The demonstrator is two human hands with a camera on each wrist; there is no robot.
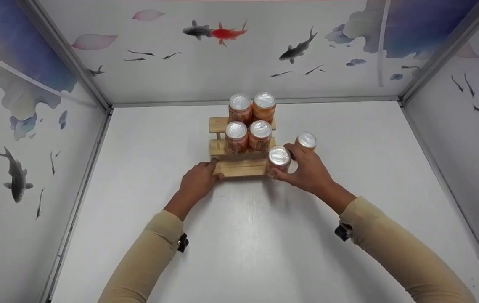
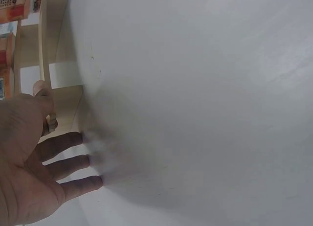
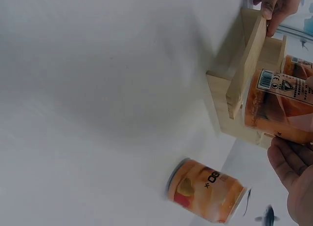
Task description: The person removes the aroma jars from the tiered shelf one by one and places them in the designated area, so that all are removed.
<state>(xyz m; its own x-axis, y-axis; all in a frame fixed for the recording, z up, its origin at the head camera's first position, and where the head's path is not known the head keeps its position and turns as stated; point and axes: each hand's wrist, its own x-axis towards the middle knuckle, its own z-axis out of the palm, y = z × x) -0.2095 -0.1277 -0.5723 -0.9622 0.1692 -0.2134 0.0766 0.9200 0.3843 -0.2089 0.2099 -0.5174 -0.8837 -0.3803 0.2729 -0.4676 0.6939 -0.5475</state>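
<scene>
A tiered wooden rack (image 1: 240, 168) stands toward the back of the white table. My left hand (image 1: 199, 180) pinches the left end of its lowest step between thumb and forefinger; the other fingers (image 2: 66, 167) spread near the tabletop in the left wrist view. In my right hand (image 1: 310, 170) is an orange can (image 1: 279, 156) with a silvery lid, upright at the right end of that step. The right wrist view shows its barcode label (image 3: 288, 86); whether its base bears on the wood I cannot tell.
Two similar cans (image 1: 260, 130) stand on the middle step and two more (image 1: 264, 101) on the top one. Another can (image 1: 306, 140) stands on the table (image 1: 239, 252) just behind my right hand. White panels with painted fish (image 1: 228, 33) enclose the back and sides.
</scene>
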